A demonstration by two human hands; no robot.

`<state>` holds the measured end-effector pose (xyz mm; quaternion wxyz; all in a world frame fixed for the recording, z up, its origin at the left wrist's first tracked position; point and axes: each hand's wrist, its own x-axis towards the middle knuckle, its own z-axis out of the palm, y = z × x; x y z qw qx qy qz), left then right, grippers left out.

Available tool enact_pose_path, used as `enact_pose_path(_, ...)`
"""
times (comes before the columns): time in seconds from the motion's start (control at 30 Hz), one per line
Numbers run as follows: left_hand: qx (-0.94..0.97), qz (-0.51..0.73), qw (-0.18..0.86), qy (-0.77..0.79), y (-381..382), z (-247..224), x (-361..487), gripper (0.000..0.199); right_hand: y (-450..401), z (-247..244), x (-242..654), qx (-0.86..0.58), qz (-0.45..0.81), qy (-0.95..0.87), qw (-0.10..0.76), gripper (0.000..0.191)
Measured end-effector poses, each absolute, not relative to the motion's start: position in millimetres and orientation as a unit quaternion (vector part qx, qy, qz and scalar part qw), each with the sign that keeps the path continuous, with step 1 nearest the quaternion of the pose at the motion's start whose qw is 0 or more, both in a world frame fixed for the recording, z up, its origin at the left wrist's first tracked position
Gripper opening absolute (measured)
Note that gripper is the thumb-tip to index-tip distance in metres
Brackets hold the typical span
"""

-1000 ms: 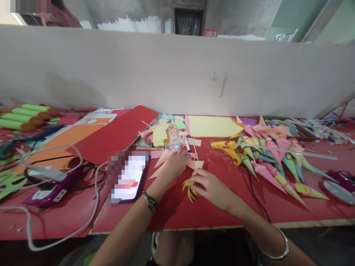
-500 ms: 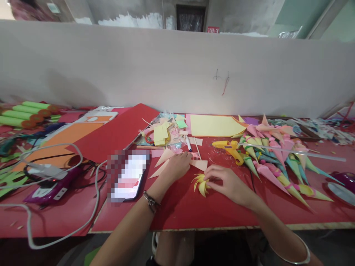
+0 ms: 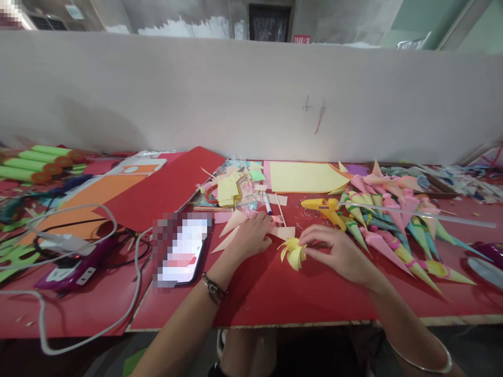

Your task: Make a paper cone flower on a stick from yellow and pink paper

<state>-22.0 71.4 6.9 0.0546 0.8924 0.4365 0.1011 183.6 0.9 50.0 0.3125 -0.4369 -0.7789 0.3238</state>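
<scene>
Head view: we have one yellow curled flower point(image 3: 294, 255) in the right hand point(image 3: 341, 254), its fingers nearly closed in a narrow pinch on the side of the petals. It sits just above or on the red bench point(image 3: 275, 301), to the right of the left hand point(image 3: 251, 236); we cannot tell whether it touches the surface. The left hand lies low with its fingers bent over pale scraps, and we cannot tell whether it grips any.

We judge the flower very light, soft and springy, like paper or thin foam, not slippery, but easily creased at the curled tips. We would take hold of it at the gathered base, lightly, rather than by a loose petal.

Counting, we find one glue gun point(image 3: 321, 206) beyond the right hand, one marker point(image 3: 267, 204) just past the left fingertips, one phone point(image 3: 184, 250) to the left of the left hand, and two peach points point(image 3: 232, 223) between them. Farther left we make out four green rolls point(image 3: 27, 166), perhaps more out of view. The pastel cones point(image 3: 384, 250) right of the right hand overlap too much for us to count.
</scene>
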Motion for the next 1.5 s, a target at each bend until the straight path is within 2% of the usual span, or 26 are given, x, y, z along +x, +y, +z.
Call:
enact_pose_path(0.1, 0.888, 0.199, 0.097, 0.403, 71.3, 14.4, -24.4, 0.034, 6.2, 52.4, 183.6, -0.450, 0.290, -0.772, 0.341, 0.011)
enact_pose_path(0.23, 0.864, 0.320, 0.255, 0.294, 65.9, 25.4, -23.6, 0.036, 12.2, 51.4, 173.1, -0.436, 0.281, -0.771, 0.369, 0.011)
enact_pose_path(0.37, 0.843, 0.313, 0.371, 0.232, 59.1, 27.0, -17.5, 0.052, 15.9, 52.0, 161.3, -0.412, 0.283, -0.782, 0.372, 0.010)
enact_pose_path(0.47, 0.845, 0.280, 0.391, 0.232, 58.0, 24.3, -13.5, 0.053, 16.8, 54.9, 157.8, -0.401, 0.287, -0.791, 0.361, 0.012)
enact_pose_path(0.67, 0.862, 0.304, 0.304, 0.270, 61.3, 20.4, -11.0, 0.029, 16.1, 56.8, 160.1, -0.397, 0.280, -0.788, 0.378, 0.009)
enact_pose_path(0.77, 0.865, 0.317, 0.265, 0.285, 61.4, 20.1, -10.8, 0.026, 16.0, 55.1, 159.7, -0.405, 0.290, -0.772, 0.394, 0.009)
enact_pose_path(0.93, 0.864, 0.315, 0.277, 0.278, 59.4, 22.1, -12.0, 0.031, 16.8, 53.1, 155.2, -0.404, 0.318, -0.748, 0.420, 0.019)
enact_pose_path(1.1, 0.873, 0.318, 0.256, 0.269, 60.2, 19.5, -13.4, 0.029, 16.8, 53.8, 155.3, -0.408, 0.288, -0.761, 0.414, 0.028)
enact_pose_path(1.27, 0.882, 0.335, 0.168, 0.286, 60.6, 13.1, -12.4, 0.037, 15.6, 54.2, 152.7, -0.437, 0.239, -0.782, 0.375, 0.037)
enact_pose_path(1.5, 0.888, 0.361, 0.064, 0.277, 61.9, 7.0, -11.7, 0.061, 17.8, 51.4, 135.2, -0.488, 0.203, -0.759, 0.381, 0.039)
